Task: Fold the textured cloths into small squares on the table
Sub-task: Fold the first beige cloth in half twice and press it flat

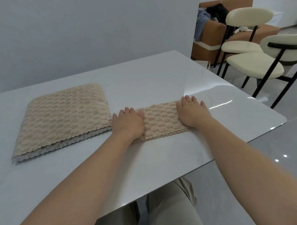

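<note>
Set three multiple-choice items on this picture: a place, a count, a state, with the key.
1. Where is the big pile of beige textured cloths relative to the left hand? A. on its left B. under it C. over it
2. How many cream padded chairs show? A. one B. two C. four
3. How do the left hand and right hand meet the narrow folded beige cloth? A. as fists B. pinching a corner C. flat, fingers straight
Key: A, the pile lies left of that hand; B, two seats stand beyond the white table; C, both palms press it.
</note>
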{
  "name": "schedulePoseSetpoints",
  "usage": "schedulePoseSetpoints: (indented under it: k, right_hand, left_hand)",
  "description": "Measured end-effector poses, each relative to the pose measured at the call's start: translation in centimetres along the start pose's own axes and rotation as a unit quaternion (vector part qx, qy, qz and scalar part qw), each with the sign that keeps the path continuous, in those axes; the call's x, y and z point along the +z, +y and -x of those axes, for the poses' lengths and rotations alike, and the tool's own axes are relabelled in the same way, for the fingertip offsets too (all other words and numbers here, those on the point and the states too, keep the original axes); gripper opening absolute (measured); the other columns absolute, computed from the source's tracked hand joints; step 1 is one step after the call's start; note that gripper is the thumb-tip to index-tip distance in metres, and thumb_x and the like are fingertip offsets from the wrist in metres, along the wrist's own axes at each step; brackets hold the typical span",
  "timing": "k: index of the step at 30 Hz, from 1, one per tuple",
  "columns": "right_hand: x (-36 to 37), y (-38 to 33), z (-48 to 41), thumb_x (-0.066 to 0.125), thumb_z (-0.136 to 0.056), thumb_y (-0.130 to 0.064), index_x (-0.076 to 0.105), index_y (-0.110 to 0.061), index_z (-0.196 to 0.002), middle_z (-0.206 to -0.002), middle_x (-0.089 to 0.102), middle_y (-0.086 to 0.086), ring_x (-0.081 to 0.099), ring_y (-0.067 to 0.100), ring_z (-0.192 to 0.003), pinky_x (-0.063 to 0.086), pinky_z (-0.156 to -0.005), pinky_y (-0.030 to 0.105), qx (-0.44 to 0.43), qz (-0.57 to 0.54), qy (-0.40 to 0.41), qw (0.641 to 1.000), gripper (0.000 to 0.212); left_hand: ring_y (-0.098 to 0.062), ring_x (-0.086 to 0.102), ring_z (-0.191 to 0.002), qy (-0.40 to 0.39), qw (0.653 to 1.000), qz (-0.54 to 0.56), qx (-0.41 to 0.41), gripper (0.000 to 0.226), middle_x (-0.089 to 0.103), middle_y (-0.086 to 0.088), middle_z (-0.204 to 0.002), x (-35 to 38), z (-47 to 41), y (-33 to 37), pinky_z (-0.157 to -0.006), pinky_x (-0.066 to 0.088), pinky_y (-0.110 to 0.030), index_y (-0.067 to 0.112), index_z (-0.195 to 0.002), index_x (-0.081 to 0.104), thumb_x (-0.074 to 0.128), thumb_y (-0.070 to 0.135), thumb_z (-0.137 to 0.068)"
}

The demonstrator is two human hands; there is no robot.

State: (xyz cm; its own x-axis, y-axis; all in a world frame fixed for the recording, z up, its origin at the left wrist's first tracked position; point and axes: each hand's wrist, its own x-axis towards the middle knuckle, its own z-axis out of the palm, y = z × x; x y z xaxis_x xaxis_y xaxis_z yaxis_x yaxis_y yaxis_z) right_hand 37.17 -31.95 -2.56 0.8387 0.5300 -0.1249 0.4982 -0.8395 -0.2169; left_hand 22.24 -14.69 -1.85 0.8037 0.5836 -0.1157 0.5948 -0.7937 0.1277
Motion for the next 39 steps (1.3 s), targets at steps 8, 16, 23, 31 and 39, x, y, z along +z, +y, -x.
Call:
schedulePoseSetpoints:
  k: [8, 16, 23, 31, 39]
  right_hand:
    - [-3.6, -0.4, -1.4, 0.046, -0.093, -0.011, 0.058, -0.016, -0.126, -0.125, 0.059, 0.009, 0.059, 0.031, -0.108, 0.049, -0.087, 0.040, -0.029, 0.078, -0.011, 0.996, 0.035]
    - [-7.2, -0.8, -1.8, 0.056, -0.088, -0.008, 0.067, -0.002, -0.122, -0.118, 0.067, 0.017, 0.065, 0.033, -0.107, 0.056, -0.087, 0.042, -0.059, 0.120, -0.048, 0.990, 0.037]
    - [-11.5, -0.5, 0.1, 0.071, -0.091, -0.028, 0.063, -0.012, -0.119, -0.115, 0.064, 0.004, 0.062, 0.025, -0.103, 0.051, -0.081, 0.031, -0.082, 0.105, -0.048, 0.990, 0.033]
    - [-15.7, -1.0, 3.5, 0.078, -0.087, -0.028, 0.065, -0.013, -0.101, -0.090, 0.072, 0.004, 0.071, 0.019, -0.078, 0.055, -0.059, 0.025, -0.083, 0.039, -0.045, 0.995, 0.024]
    - [-19.3, -2.9, 6.9, 0.078, -0.087, -0.026, 0.049, -0.017, -0.107, -0.088, 0.075, 0.008, 0.076, 0.019, -0.072, 0.064, -0.071, 0.036, -0.097, -0.008, -0.066, 0.993, 0.037]
  left_hand:
    - [-0.024, 0.063, -0.084, 0.055, 0.997, -0.035, 0.034, 0.012, 0.068, -0.003, -0.094, -3.6, -2.1, -1.4, -0.063, 0.050, -0.032, 0.015, -0.087, 0.067, 0.056, 0.008, -0.088]
    - [-0.018, 0.062, -0.090, 0.048, 0.978, 0.183, 0.092, 0.013, 0.064, 0.001, -0.097, -5.5, -2.0, -3.8, -0.077, 0.050, -0.032, 0.019, -0.099, 0.062, 0.071, 0.023, -0.091]
    - [-0.020, 0.066, -0.084, -0.003, 0.919, 0.391, 0.056, 0.023, 0.063, -0.010, -0.098, -8.4, -0.2, -5.9, -0.082, 0.061, -0.033, 0.013, -0.102, 0.070, 0.076, -0.001, -0.085]
    - [-0.021, 0.069, -0.073, 0.039, 0.857, 0.513, 0.022, 0.024, 0.062, -0.012, -0.083, -12.2, 3.0, -6.5, -0.059, 0.057, -0.020, 0.005, -0.089, 0.059, 0.076, -0.009, -0.081]
    - [-0.016, 0.062, -0.069, 0.088, 0.866, 0.489, 0.052, 0.017, 0.067, -0.006, -0.079, -16.0, 5.9, -6.0, -0.067, 0.054, -0.025, 0.006, -0.081, 0.068, 0.068, -0.011, -0.085]
